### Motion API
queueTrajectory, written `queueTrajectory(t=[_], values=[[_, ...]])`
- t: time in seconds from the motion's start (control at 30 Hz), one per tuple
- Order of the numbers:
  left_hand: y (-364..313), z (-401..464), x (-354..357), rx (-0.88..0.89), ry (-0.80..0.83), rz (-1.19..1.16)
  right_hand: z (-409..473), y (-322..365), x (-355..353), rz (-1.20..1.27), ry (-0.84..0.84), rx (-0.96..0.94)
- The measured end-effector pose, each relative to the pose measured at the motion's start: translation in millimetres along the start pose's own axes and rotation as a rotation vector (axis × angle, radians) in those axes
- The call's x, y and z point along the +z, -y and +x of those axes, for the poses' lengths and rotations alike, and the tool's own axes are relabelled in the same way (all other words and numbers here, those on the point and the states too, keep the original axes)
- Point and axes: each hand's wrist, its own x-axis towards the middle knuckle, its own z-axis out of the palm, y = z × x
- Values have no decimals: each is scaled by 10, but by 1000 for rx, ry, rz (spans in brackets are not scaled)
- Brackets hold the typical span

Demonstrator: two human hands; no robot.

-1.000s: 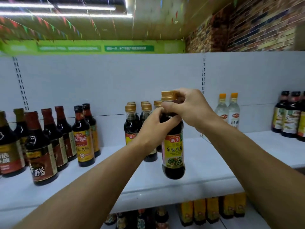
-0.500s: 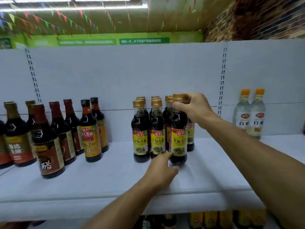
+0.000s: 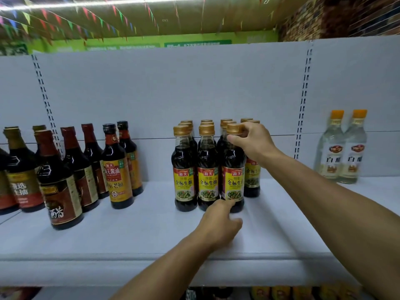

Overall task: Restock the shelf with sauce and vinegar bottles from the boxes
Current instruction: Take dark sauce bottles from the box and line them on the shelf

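A dark soy sauce bottle (image 3: 233, 169) with a gold cap and yellow label stands on the white shelf (image 3: 151, 234), third in the front row of a cluster of like bottles (image 3: 185, 169). My right hand (image 3: 254, 144) grips its gold cap from the right. Down at the bottle's base, my left hand (image 3: 218, 221) rests on the shelf board with its fingertips touching the bottle's foot. No boxes are in view.
Larger dark sauce and vinegar bottles (image 3: 116, 167) stand in rows at the left of the shelf. Two clear white-vinegar bottles (image 3: 342, 148) with orange caps stand at the right. More bottles show on the shelf below (image 3: 281, 293). Bare board lies between the groups.
The bottle came down from mid-air onto the shelf beside the cluster. My left hand dropped from the bottle's neck to its base. My right hand stayed on the cap.
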Motion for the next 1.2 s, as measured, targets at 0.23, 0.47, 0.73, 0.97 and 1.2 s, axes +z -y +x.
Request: queueTrajectory(t=[0.23,0.47,0.73,0.97,1.2], values=[[83,42,59,-38,29,22,18,13,54,-45,-36,3],[99,22,78,-34,46,61,-67,39,36,18,-4,32],[85,-129,4,14,24,74,-273,1,-44,-80,-19,101],[58,-344,-2,123,-27,92,-817,68,-94,-164,-67,-20],[92,-606,69,211,-29,127,-1481,167,13,-240,75,-67]])
